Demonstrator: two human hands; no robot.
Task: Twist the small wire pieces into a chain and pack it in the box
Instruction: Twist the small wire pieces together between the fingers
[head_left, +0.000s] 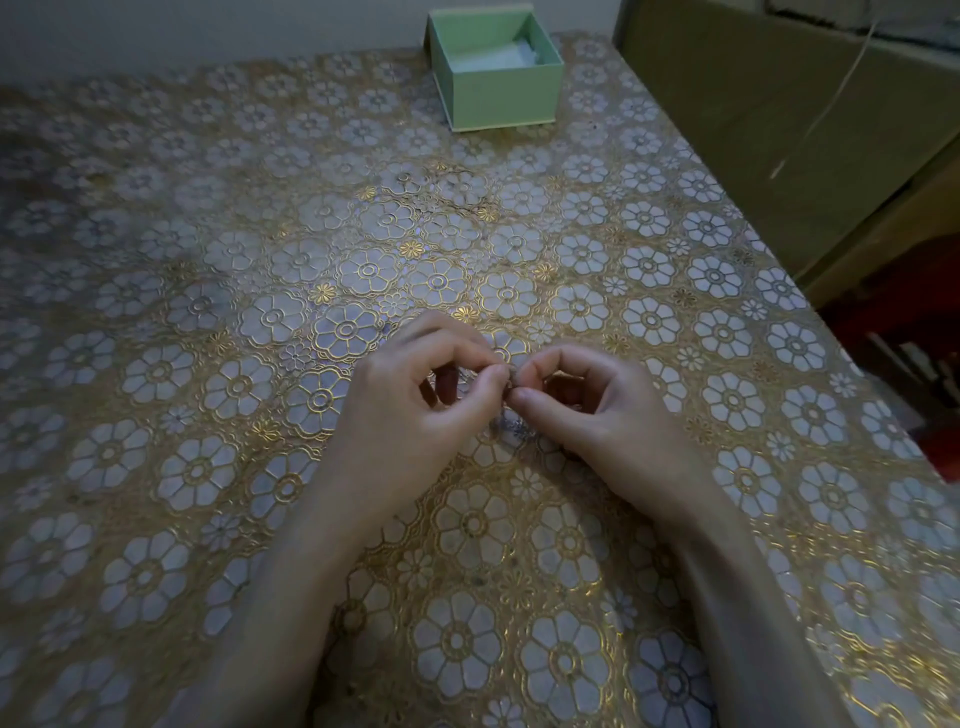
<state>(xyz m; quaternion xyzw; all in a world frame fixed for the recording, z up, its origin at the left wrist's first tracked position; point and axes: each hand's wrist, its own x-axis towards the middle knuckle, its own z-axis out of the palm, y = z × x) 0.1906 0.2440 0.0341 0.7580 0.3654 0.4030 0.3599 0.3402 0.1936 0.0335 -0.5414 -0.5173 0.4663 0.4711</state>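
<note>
My left hand (415, 400) and my right hand (587, 405) meet fingertip to fingertip just above the table, near its middle. Between thumbs and forefingers they pinch a small wire piece (510, 383), mostly hidden by the fingers. A short length of thin wire chain (506, 423) hangs below the fingertips; its detail is too fine to make out. The light green box (498, 85) stands open at the far edge of the table, well beyond both hands, with something white inside it.
The table carries a cloth (260, 312) patterned with gold and white flowers. A brown cardboard panel (779, 130) leans at the right rear with a thin cord across it. The table's right edge drops to a dark red area (898, 332).
</note>
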